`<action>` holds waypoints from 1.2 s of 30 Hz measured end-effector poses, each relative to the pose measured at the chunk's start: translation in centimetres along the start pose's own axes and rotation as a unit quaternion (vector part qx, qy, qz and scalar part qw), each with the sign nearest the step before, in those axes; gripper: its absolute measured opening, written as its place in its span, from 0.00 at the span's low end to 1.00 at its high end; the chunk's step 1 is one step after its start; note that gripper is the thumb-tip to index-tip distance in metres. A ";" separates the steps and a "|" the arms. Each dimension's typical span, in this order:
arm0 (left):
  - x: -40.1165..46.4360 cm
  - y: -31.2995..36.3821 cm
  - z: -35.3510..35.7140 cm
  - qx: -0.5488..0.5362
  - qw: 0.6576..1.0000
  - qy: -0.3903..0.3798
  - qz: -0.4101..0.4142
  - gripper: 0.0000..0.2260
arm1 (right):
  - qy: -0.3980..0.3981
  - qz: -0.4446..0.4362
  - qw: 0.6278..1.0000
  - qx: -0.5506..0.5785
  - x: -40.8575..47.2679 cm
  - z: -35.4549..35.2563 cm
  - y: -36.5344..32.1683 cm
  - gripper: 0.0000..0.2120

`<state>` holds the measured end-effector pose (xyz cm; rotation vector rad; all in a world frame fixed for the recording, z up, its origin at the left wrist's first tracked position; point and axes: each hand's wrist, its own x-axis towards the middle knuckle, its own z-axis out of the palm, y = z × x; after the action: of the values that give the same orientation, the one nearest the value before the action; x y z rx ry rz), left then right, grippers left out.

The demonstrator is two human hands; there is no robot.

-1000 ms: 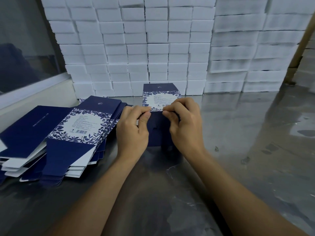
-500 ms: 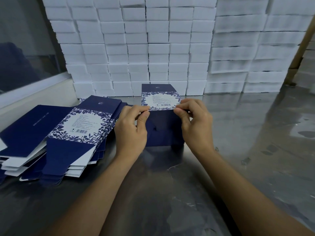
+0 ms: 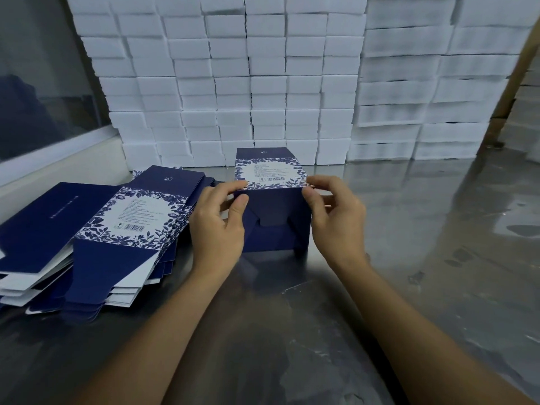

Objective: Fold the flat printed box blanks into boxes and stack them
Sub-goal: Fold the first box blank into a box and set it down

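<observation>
A navy box with a blue floral label [image 3: 270,197] stands on the metal table [image 3: 292,331], opened up, its near end showing tucked flaps. My left hand [image 3: 217,229] pinches the box's near left top corner between thumb and fingers. My right hand [image 3: 336,217] pinches the near right top corner the same way. A pile of flat navy box blanks [image 3: 96,238] with the same floral print lies to the left of my left hand.
A tall wall of stacked white boxes [image 3: 263,83] lines the back of the table, with more white stacks [image 3: 432,92] to the right. A glass pane with a white sill [image 3: 43,162] runs along the left. Bare reflective tabletop lies on the right.
My hands have moved apart from the middle of the box's near top edge to its two corners, and the box's near face with its tucked flaps has come into view.
</observation>
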<state>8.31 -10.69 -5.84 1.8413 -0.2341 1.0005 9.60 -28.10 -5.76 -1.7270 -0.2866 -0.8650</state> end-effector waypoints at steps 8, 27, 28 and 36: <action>-0.8 -1.8 0.5 -0.030 0.989 -0.049 -0.137 0.25 | -0.101 0.107 0.989 -0.003 -0.4 0.2 1.1 0.22; -1.1 -1.6 0.5 0.033 0.994 -0.013 -0.102 0.25 | -0.070 0.095 0.990 -0.071 -1.4 0.9 0.2 0.22; -1.1 -1.7 0.5 0.033 0.994 -0.019 -0.105 0.25 | -0.071 0.096 0.990 -0.071 -1.6 1.0 0.1 0.22; -1.5 -0.7 0.3 -0.080 0.980 -0.064 -0.172 0.17 | -0.053 0.115 0.991 -0.039 -2.3 1.1 -0.5 0.23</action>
<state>7.92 -11.01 -7.41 1.7265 -0.0650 0.6069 8.14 -26.35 -7.12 -1.8415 -0.1220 -0.6250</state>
